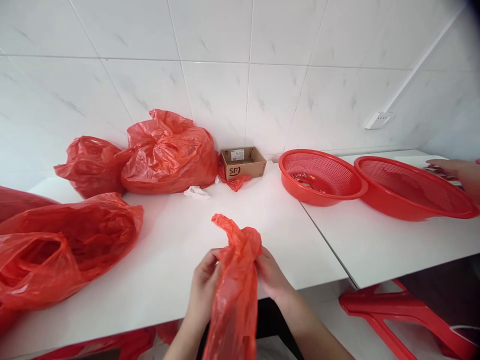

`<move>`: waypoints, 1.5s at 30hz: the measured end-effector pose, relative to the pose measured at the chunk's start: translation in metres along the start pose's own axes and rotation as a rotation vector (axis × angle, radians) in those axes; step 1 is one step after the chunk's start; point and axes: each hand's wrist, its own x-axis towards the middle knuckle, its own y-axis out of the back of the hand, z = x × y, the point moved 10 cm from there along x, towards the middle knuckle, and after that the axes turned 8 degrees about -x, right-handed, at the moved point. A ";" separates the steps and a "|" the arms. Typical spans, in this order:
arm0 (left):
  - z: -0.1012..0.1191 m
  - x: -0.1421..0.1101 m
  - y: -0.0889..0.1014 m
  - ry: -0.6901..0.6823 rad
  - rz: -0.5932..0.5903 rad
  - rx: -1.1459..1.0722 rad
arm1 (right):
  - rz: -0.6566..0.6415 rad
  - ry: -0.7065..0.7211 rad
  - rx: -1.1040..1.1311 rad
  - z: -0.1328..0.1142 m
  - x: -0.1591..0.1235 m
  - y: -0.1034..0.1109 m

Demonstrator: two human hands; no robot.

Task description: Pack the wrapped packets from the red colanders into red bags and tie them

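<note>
Between my two hands hangs a thin red plastic bag (234,295), its bunched top raised above the table's front edge and its lower part dropping toward my lap. My left hand (206,280) is closed on the bag's left side, thumb and fingers pinching the plastic. On the other side my right hand (272,275) grips the bag, with its fingertips hidden behind the plastic. I cannot make out anything inside the bag.
Full red bags (168,160) stand against the wall, and an open red bag (108,240) lies at left. A cardboard box (253,170) sits at the back. Red baskets (326,200) (393,210) are on the right, where another person's hand (450,167) reaches in. A red stool (397,310) stands below.
</note>
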 end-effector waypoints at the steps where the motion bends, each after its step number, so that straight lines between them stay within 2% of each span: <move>1: 0.005 0.004 0.012 -0.014 0.035 -0.039 | -0.017 -0.041 0.029 0.003 0.003 0.007; 2: 0.011 0.007 0.027 -0.037 0.085 -0.074 | 0.003 -0.071 0.052 0.004 0.007 0.021; 4: 0.026 0.010 0.058 -0.092 0.207 -0.124 | 0.138 -0.087 0.057 -0.003 0.013 0.060; 6: 0.040 0.007 0.080 -0.142 0.322 -0.088 | 0.285 -0.024 -0.012 -0.026 0.009 0.090; 7: 0.046 0.003 0.085 -0.162 0.375 -0.023 | 0.338 0.053 -0.072 -0.045 0.002 0.095; 8: 0.052 -0.001 0.086 -0.179 0.418 0.060 | 0.362 0.152 -0.143 -0.067 -0.009 0.091; 9: 0.056 -0.004 0.082 -0.197 0.442 0.149 | 0.349 0.264 -0.214 -0.090 -0.023 0.076; 10: 0.061 -0.007 0.075 -0.219 0.442 0.227 | 0.286 0.363 -0.268 -0.109 -0.038 0.053; 11: 0.064 -0.008 0.065 -0.243 0.420 0.281 | 0.137 0.429 -0.315 -0.121 -0.051 0.019; 13: 0.068 -0.009 0.043 -0.282 0.337 0.320 | -0.217 0.519 -0.430 -0.127 -0.076 -0.053; 14: 0.069 -0.009 0.035 -0.286 0.295 0.324 | -0.275 0.551 -0.502 -0.124 -0.082 -0.073; 16: 0.070 -0.008 0.023 -0.260 0.221 0.320 | -0.249 0.610 -0.641 -0.113 -0.079 -0.090; 20: 0.061 -0.014 0.010 -0.080 0.069 0.344 | -0.048 0.631 -0.973 -0.084 -0.032 -0.069; 23: 0.052 -0.020 0.003 0.029 -0.150 0.342 | 0.026 0.534 -1.292 -0.073 0.007 -0.040; 25: 0.052 -0.018 0.010 0.026 -0.288 0.390 | 0.007 0.379 -1.517 -0.068 0.027 -0.017; 27: 0.049 -0.009 0.030 0.018 -0.349 0.550 | -0.080 0.247 -1.658 -0.066 0.035 0.003; 29: 0.055 0.007 0.057 -0.089 -0.259 0.761 | -0.192 0.192 -1.697 -0.068 0.033 0.013; 31: 0.067 0.019 0.078 -0.235 -0.065 0.988 | -0.305 0.195 -1.702 -0.074 0.025 0.014; 33: 0.074 0.020 0.084 -0.341 0.079 1.139 | -0.382 0.200 -1.695 -0.081 0.017 0.014; 34: 0.073 0.019 0.082 -0.364 0.103 1.169 | -0.402 0.190 -1.667 -0.085 0.014 0.015; 36: 0.066 0.015 0.074 -0.351 0.075 1.137 | -0.431 0.128 -1.554 -0.092 0.012 0.022; 39: 0.054 0.008 0.064 -0.270 -0.047 0.943 | -0.492 0.023 -1.382 -0.095 0.012 0.036; 42: 0.047 0.001 0.055 -0.175 -0.195 0.730 | -0.473 -0.027 -1.412 -0.093 0.017 0.051; 45: 0.042 -0.001 0.052 -0.047 -0.272 0.554 | -0.430 -0.086 -1.522 -0.087 0.019 0.060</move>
